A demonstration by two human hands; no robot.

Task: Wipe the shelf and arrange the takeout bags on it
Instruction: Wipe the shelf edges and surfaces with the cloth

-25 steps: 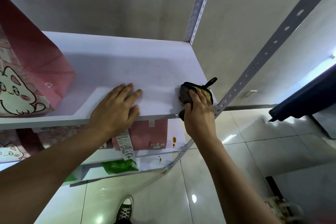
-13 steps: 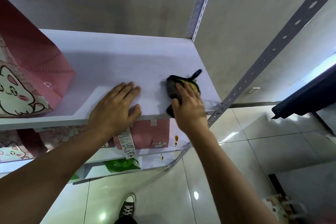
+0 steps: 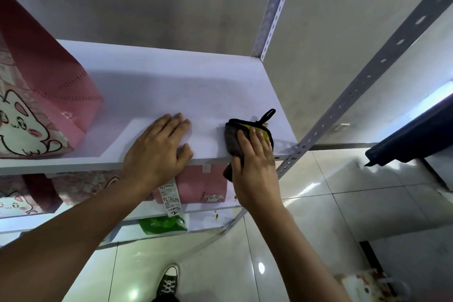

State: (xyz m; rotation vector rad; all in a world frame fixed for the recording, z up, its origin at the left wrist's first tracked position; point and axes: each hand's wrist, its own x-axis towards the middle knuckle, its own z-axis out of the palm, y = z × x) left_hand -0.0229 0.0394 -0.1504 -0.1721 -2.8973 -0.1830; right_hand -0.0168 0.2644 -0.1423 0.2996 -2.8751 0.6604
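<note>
Holding one pink takeout bag [image 3: 41, 95], shelf [image 3: 176, 91].

Plain grey wall [image 3: 171, 0]; glossy white tiled floor [image 3: 367, 208] reflecting light.

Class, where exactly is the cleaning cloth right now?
The cleaning cloth lies under the right hand at the front right edge of the top shelf, beside the perforated metal upright.

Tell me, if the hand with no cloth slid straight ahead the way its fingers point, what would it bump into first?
Probably nothing on the shelf: the left hand points over bare board toward the back wall. The pink bag sits off to its side, though depth is hard to judge.
</note>
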